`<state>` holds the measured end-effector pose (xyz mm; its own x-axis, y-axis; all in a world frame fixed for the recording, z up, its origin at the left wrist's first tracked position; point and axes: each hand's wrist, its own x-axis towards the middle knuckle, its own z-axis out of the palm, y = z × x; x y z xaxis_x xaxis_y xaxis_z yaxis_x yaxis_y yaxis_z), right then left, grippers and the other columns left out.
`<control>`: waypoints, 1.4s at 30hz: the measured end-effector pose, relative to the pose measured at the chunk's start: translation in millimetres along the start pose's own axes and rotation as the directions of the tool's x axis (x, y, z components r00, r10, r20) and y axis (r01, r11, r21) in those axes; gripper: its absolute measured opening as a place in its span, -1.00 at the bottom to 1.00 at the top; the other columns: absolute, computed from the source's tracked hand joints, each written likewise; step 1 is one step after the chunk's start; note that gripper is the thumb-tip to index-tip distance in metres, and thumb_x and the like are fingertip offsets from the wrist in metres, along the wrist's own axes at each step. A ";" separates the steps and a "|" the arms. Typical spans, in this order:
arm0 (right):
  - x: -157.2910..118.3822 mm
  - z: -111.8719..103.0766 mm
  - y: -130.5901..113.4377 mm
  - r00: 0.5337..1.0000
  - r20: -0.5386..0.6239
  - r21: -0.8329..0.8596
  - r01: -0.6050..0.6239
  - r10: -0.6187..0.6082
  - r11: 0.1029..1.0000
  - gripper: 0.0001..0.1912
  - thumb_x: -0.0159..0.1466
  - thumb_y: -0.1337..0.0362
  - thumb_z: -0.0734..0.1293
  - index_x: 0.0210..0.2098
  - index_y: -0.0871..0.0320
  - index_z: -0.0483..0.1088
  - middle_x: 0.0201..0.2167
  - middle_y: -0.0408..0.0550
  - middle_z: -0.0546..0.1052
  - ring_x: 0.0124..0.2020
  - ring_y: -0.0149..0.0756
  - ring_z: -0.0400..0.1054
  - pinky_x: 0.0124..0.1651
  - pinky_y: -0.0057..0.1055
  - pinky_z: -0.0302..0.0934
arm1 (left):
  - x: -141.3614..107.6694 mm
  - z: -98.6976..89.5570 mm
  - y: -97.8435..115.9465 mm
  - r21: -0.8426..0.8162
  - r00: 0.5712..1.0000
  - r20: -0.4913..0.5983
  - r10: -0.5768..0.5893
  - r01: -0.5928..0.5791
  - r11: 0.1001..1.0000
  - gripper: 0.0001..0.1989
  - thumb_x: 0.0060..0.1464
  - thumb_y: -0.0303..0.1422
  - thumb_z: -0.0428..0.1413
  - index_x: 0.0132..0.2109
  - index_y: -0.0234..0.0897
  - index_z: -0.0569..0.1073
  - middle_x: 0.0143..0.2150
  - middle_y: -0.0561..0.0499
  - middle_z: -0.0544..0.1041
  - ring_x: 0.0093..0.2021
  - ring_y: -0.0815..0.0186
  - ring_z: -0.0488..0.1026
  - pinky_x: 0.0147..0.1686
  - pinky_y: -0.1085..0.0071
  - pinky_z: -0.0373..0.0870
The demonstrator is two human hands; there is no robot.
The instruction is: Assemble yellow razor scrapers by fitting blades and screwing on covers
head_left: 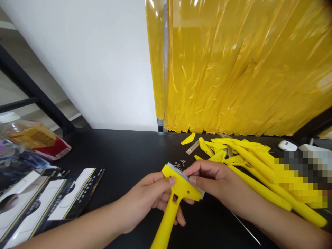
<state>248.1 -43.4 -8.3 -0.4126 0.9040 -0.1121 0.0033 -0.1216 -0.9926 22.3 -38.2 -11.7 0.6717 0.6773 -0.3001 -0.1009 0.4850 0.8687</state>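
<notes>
Well, we look down on a black tabletop (129, 148), with a yellow plastic strip curtain (241, 65) hanging behind it at upper right and a white wall (90, 62) at upper left. Along the right of the frame we find a heap of yellow scraper handles (255, 166), partly hidden by a blurred patch, with a white computer mouse (286, 146) just beyond it. At lower left lie printed packaging cards (49, 197), and above them a plastic bottle (26, 138). At lower centre, the left hand (147, 200) is closed around the head of a yellow scraper (178, 188), whose handle runs down out of the frame. The right hand (215, 180) grips the head's right end, its fingers along the steel blade (185, 176). Small loose screws (178, 165) sit just above that blade.
</notes>
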 end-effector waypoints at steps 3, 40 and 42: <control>0.4 0.6 -0.2 1.000 -0.021 -0.017 0.002 -0.003 1.000 -0.84 0.37 0.16 0.43 -0.17 0.11 0.55 -0.38 -0.20 0.61 -0.37 -0.45 0.46 -0.22 -0.48 0.28 | 0.2 -1.0 -1.4 -0.001 1.000 0.001 0.005 -0.005 1.000 -0.69 0.41 -0.22 0.03 -0.09 -0.35 0.56 -0.11 -0.28 0.71 -0.38 0.19 0.69 -0.33 0.36 0.59; -13.8 29.5 -0.9 0.987 -0.012 0.341 -0.148 0.162 0.928 -0.57 0.23 -0.10 0.49 -0.24 0.17 0.53 -0.40 -0.13 0.50 -0.31 -0.32 0.40 -0.07 -0.30 0.33 | -29.8 25.2 -5.9 0.976 0.880 0.216 0.422 -0.200 -0.082 -0.43 0.25 -0.38 0.13 0.39 -0.33 0.39 0.34 -0.40 0.43 0.29 -0.32 0.40 0.24 -0.23 0.31; -11.0 22.3 -3.8 0.990 -0.004 0.272 -0.132 0.139 0.953 -0.57 0.25 -0.11 0.48 -0.27 0.17 0.55 -0.43 -0.15 0.49 -0.33 -0.34 0.36 -0.13 -0.37 0.28 | -34.8 27.0 2.8 0.975 0.855 0.146 0.498 -0.209 0.072 -0.40 0.20 -0.24 0.25 0.36 -0.22 0.44 0.33 -0.31 0.47 0.26 -0.23 0.44 0.28 -0.10 0.32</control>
<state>232.4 -62.0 -2.2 -0.4044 0.8801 -0.2488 -0.1898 -0.3468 -0.9185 18.5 -75.3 11.8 0.6309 0.7398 0.2337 0.5683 -0.6458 0.5099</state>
